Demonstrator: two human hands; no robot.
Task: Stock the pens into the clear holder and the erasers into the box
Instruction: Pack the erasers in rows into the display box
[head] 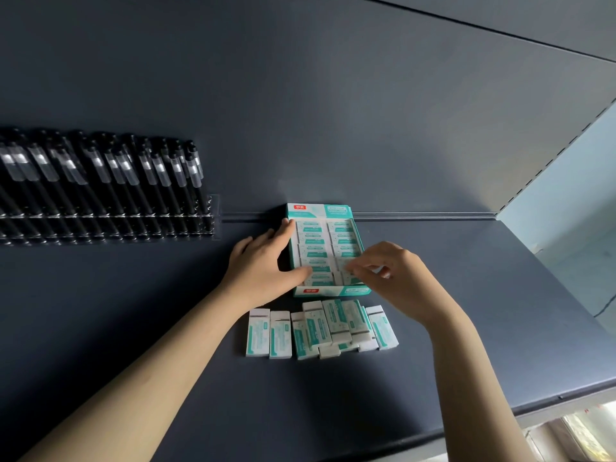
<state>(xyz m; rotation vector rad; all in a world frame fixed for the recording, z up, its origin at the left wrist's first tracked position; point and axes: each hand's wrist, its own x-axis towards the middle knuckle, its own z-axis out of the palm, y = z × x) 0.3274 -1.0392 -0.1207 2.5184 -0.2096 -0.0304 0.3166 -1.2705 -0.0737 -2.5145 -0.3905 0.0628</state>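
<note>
Two hands work at a teal-and-white box point(328, 291) that stands near the middle of the frame on a dark shelf point(466, 311), its far end against the back panel point(300, 111). The box is open on top and holds erasers point(313, 243) in two columns, lying flat, their teal-printed sleeves facing up.

Reaching in from the lower left, the left hand point(263, 265) lies open against the left wall of the box. Its fingers are straight and run along the outside of that wall toward the far corner. Its thumb crosses over the wall and rests on the near end of the left column.

From the lower right, the right hand point(396, 278) hangs over the near end of the right column with its fingers curled. Its fingertips pinch an eraser point(350, 278) there. That spot is blurred, so whether this eraser is fully seated in the column cannot be told.

Just in front of the box, below it in the frame, loose erasers point(280, 335) lie on the shelf. The two at the left lie side by side and flat. Those to their right overlap in a low heap, some resting on others.

At the upper left, black pens point(110, 181) stand packed in rows in a clear holder point(215, 208) against the back panel, leaning to the upper left. The holder is well apart from the box. A thin rail point(423, 215) runs along the back panel behind the box, toward the right.
</note>
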